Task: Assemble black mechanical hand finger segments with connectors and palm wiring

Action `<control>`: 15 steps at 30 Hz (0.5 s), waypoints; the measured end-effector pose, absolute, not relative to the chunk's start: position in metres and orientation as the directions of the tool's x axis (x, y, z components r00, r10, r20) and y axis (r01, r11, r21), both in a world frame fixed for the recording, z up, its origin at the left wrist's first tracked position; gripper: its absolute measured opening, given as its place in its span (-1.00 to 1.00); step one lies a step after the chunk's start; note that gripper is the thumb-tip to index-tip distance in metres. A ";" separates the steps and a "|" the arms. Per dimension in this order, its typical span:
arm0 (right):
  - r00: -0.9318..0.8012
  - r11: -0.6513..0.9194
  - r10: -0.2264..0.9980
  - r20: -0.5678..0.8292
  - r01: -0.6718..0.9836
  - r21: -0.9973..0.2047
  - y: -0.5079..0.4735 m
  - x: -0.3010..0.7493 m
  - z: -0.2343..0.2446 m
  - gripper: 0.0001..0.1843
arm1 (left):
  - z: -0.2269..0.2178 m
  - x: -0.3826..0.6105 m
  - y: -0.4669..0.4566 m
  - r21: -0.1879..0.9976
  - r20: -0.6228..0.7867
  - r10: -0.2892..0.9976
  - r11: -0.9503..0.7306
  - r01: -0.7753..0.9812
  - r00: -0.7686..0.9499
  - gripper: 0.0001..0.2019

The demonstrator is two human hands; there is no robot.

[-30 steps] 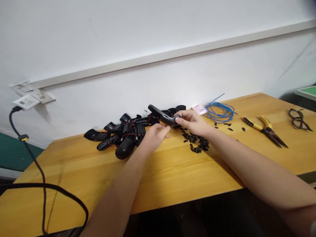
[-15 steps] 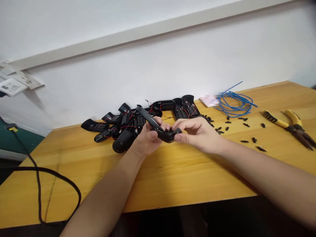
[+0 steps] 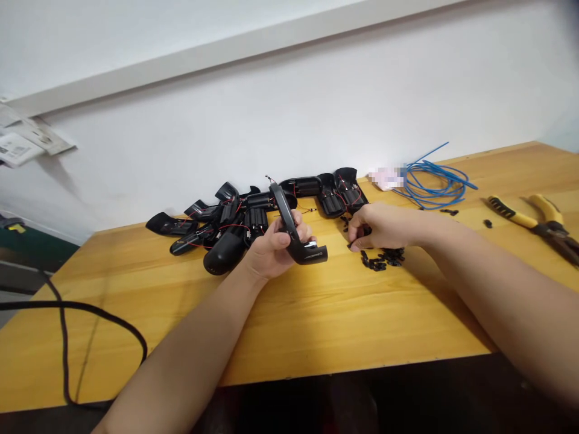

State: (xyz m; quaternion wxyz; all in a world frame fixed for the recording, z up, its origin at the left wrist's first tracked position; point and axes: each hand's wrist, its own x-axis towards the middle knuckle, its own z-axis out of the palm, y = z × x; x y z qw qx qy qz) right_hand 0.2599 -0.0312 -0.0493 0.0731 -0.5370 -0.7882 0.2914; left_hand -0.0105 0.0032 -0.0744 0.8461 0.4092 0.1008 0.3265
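My left hand (image 3: pixel 277 246) is closed round a bent black plastic housing (image 3: pixel 289 226). Its long arm rises up and to the left, and its short round end points right with small pale lettering. A bit of white shows at the bend. To the right, my right hand (image 3: pixel 377 228) pinches with thumb and index finger just above the table, a small black piece (image 3: pixel 350 246) at the fingertips. Several more small black pieces (image 3: pixel 384 259) lie in a loose heap below that hand, partly under its shadow. Others are half hidden behind the fingers.
Behind my left hand, several black housings (image 3: pixel 224 250) with red wires and battery holders lie piled toward the wall. A coil of blue wire (image 3: pixel 436 184) and yellow-handled pliers (image 3: pixel 543 226) rest on the right. A black cable (image 3: pixel 108 319) loops at the left.
My right hand has left the housing's short end and moved right, down to the small black pieces. In my left hand the housing has turned, its arm now steeper and its lettering showing.
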 end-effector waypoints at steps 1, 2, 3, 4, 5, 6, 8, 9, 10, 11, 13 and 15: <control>-0.419 0.252 0.884 -0.206 0.801 -0.543 -0.031 0.259 -0.048 -0.94 | -0.074 -0.010 0.002 0.751 0.103 0.629 0.459 -0.475 0.770 -0.51; -0.424 0.256 0.882 -0.205 0.798 -0.546 -0.032 0.259 -0.046 -0.93 | -0.074 -0.010 0.002 0.742 0.109 0.623 0.468 -0.480 0.775 -0.52; -0.424 0.261 0.886 -0.188 0.791 -0.553 -0.033 0.257 -0.044 -0.91 | -0.074 -0.009 0.001 0.733 0.114 0.615 0.478 -0.484 0.780 -0.53; -0.417 0.262 0.895 -0.156 0.777 -0.572 -0.035 0.256 -0.041 -0.88 | -0.075 -0.009 0.000 0.723 0.117 0.610 0.489 -0.488 0.784 -0.54; -0.404 0.260 0.908 -0.107 0.747 -0.612 -0.038 0.254 -0.038 -0.83 | -0.075 -0.008 0.000 0.715 0.117 0.606 0.498 -0.490 0.787 -0.55; -0.387 0.256 0.921 -0.049 0.693 -0.674 -0.041 0.251 -0.036 -0.78 | -0.075 -0.008 0.000 0.710 0.113 0.604 0.506 -0.489 0.789 -0.55; -0.336 0.244 0.939 0.068 0.516 -0.821 -0.049 0.243 -0.031 -0.71 | -0.075 -0.008 0.000 0.707 0.092 0.602 0.522 -0.478 0.793 -0.56; -0.304 0.241 0.945 0.116 0.415 -0.877 -0.052 0.239 -0.029 -0.69 | -0.076 -0.008 0.000 0.708 0.082 0.600 0.527 -0.470 0.796 -0.56; -0.283 0.245 0.947 0.152 0.329 -0.912 -0.056 0.234 -0.028 -0.69 | -0.076 -0.008 0.001 0.709 0.073 0.597 0.532 -0.463 0.799 -0.56; -0.271 0.253 0.946 0.180 0.263 -0.931 -0.059 0.230 -0.027 -0.70 | -0.077 -0.008 0.002 0.711 0.068 0.594 0.534 -0.457 0.801 -0.56; -0.272 0.268 0.938 0.215 0.176 -0.947 -0.063 0.223 -0.025 -0.72 | -0.079 -0.008 0.003 0.717 0.063 0.588 0.535 -0.447 0.806 -0.55; -0.307 0.258 0.928 0.213 0.116 -0.959 -0.065 0.218 -0.026 -0.72 | -0.082 -0.008 0.004 0.727 0.053 0.585 0.533 -0.432 0.809 -0.53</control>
